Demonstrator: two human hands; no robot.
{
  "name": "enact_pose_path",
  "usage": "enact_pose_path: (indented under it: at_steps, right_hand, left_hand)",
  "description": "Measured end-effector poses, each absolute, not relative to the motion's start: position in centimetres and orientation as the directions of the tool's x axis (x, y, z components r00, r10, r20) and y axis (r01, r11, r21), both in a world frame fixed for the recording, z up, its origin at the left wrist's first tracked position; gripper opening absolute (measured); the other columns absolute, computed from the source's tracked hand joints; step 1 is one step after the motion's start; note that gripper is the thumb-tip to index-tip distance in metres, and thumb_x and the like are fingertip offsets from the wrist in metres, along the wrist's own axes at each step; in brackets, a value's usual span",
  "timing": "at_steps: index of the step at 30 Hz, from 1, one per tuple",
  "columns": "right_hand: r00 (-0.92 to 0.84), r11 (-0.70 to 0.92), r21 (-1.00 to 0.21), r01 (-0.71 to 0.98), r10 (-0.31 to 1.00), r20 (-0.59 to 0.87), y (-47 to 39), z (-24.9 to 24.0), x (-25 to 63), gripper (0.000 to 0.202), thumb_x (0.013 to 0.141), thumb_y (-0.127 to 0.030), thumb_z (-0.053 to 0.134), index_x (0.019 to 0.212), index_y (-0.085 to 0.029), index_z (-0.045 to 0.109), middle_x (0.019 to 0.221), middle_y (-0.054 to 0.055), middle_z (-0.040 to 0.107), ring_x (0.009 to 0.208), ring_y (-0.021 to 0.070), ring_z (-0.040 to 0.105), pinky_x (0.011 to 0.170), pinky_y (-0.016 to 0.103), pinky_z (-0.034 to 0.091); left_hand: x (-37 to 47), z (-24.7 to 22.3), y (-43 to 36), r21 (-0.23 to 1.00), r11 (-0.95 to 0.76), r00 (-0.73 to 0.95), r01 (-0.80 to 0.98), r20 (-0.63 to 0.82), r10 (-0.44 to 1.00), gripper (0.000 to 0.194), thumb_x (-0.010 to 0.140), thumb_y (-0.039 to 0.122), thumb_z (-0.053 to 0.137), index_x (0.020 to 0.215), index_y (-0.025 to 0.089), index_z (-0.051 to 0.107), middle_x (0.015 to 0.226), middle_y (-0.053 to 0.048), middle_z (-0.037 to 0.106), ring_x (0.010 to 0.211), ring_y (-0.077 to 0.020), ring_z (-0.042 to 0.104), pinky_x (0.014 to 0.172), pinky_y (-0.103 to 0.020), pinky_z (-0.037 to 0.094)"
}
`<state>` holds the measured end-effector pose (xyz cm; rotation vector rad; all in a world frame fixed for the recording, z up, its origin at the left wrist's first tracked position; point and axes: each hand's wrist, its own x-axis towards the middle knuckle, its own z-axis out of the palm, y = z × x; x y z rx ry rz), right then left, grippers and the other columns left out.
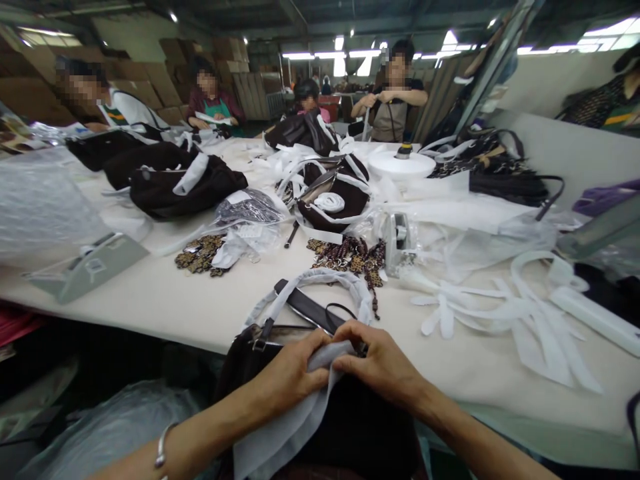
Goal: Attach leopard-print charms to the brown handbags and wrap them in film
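A dark brown bag [370, 427] stands at the table's near edge, its handle [320, 275] wrapped in white material and raised behind the opening. My left hand [295, 370] pinches a thin white sheet [285, 433] that hangs down over the bag's front. On the right, my right hand [380, 363] has its fingers closed on the sheet's upper end, close to the bag's rim. Both hands nearly touch. Behind them a dark strap piece [307, 308] lies inside the handle loop.
White strips [525, 320] lie at the right. Patterned charms [350, 257], a tape dispenser [397, 243] and more dark bags [185, 180] are further back. Another dispenser [90, 267] stands left. Several people are around the table [175, 307].
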<state>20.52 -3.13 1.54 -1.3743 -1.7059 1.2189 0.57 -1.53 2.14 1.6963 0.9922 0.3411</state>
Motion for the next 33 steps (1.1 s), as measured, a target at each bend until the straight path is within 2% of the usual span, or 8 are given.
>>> enact_pose_path:
  at_steps: [2,5,8,11,17,21,24,33]
  right_hand:
    - [-0.239,0.044,-0.917,0.397,0.969,-0.057,-3.1,1.3,20.6,0.023,0.072,-0.012,0.069,0.093,-0.021,0.066,0.078,-0.004,0.064,0.070,0.0131,0.057,0.066,0.024,0.045]
    - [-0.298,0.205,-0.907,0.368,0.950,0.093,-3.2,0.8,20.8,0.027,0.077,-0.011,0.067,0.102,-0.022,0.067,0.097,0.000,0.067,0.087,0.0152,0.061,0.081,0.027,0.048]
    - [-0.413,0.394,-0.850,0.351,0.879,0.237,-3.3,0.4,21.1,0.018,0.085,-0.012,0.063,0.098,-0.022,0.069,0.116,0.006,0.063,0.104,0.0168,0.061,0.092,0.030,0.047]
    - [-0.442,0.425,-0.823,0.376,0.863,0.244,-3.3,0.1,21.5,0.011,0.086,-0.012,0.062,0.086,-0.021,0.068,0.113,0.006,0.064,0.100,0.0157,0.063,0.088,0.028,0.050]
    - [-0.563,0.508,-0.785,0.355,0.787,0.254,-3.2,0.1,22.1,0.026,0.088,-0.015,0.061,0.113,-0.022,0.064,0.125,0.009,0.060,0.113,0.0173,0.059,0.096,0.031,0.048]
    - [-0.544,0.453,-0.825,0.338,0.810,0.222,-3.2,0.1,22.5,0.007,0.087,-0.015,0.062,0.091,-0.020,0.065,0.121,0.007,0.063,0.105,0.0165,0.062,0.091,0.029,0.049]
    - [-0.452,0.337,-0.884,0.325,0.876,0.168,-3.5,0.2,22.4,0.010,0.085,-0.010,0.062,0.084,-0.020,0.060,0.116,0.006,0.066,0.104,0.0173,0.062,0.091,0.031,0.047]
    - [-0.227,0.014,-0.949,0.314,0.972,-0.061,-3.8,0.3,21.3,0.008,0.086,-0.016,0.059,0.079,-0.019,0.055,0.086,0.002,0.068,0.080,0.0172,0.062,0.074,0.029,0.048]
  left_hand:
    - [0.6,1.9,-1.9,0.903,-0.078,0.575,0.422,-0.201,0.793,0.040,0.080,0.019,0.057,0.120,0.023,0.050,0.097,0.000,0.065,0.087,-0.0179,0.059,0.082,-0.028,0.042]
    - [0.3,1.1,-2.1,0.944,-0.022,0.552,0.328,-0.173,0.816,0.050,0.079,0.016,0.056,0.126,0.023,0.043,0.097,0.000,0.064,0.085,-0.0161,0.058,0.080,-0.027,0.043]
    - [0.0,0.1,-1.6,0.954,0.165,0.589,0.252,-0.286,0.755,0.046,0.077,0.019,0.059,0.121,0.018,0.047,0.090,0.000,0.062,0.075,-0.0139,0.055,0.068,-0.024,0.041]
    - [0.0,-0.2,-1.2,0.943,0.217,0.637,0.251,-0.330,0.697,0.031,0.075,0.021,0.061,0.105,0.015,0.059,0.090,-0.001,0.061,0.077,-0.0137,0.053,0.070,-0.024,0.041]
    - [0.1,0.3,-1.6,0.903,0.353,0.626,0.243,-0.424,0.654,0.028,0.071,0.024,0.065,0.098,0.015,0.060,0.083,0.001,0.058,0.073,-0.0136,0.052,0.066,-0.023,0.039]
    - [0.0,0.6,-1.9,0.892,0.411,0.632,0.187,-0.430,0.645,0.028,0.071,0.020,0.064,0.098,0.016,0.058,0.083,0.001,0.058,0.073,-0.0125,0.052,0.066,-0.023,0.039]
    - [0.0,0.9,-1.8,0.902,0.383,0.644,0.199,-0.415,0.643,0.031,0.071,0.019,0.060,0.102,0.018,0.056,0.087,0.001,0.061,0.076,-0.0137,0.054,0.069,-0.024,0.041]
    - [0.8,1.1,-3.4,0.906,-0.043,0.560,0.421,-0.222,0.798,0.049,0.076,0.011,0.050,0.123,0.024,0.047,0.110,-0.002,0.064,0.096,-0.0184,0.059,0.089,-0.029,0.042]
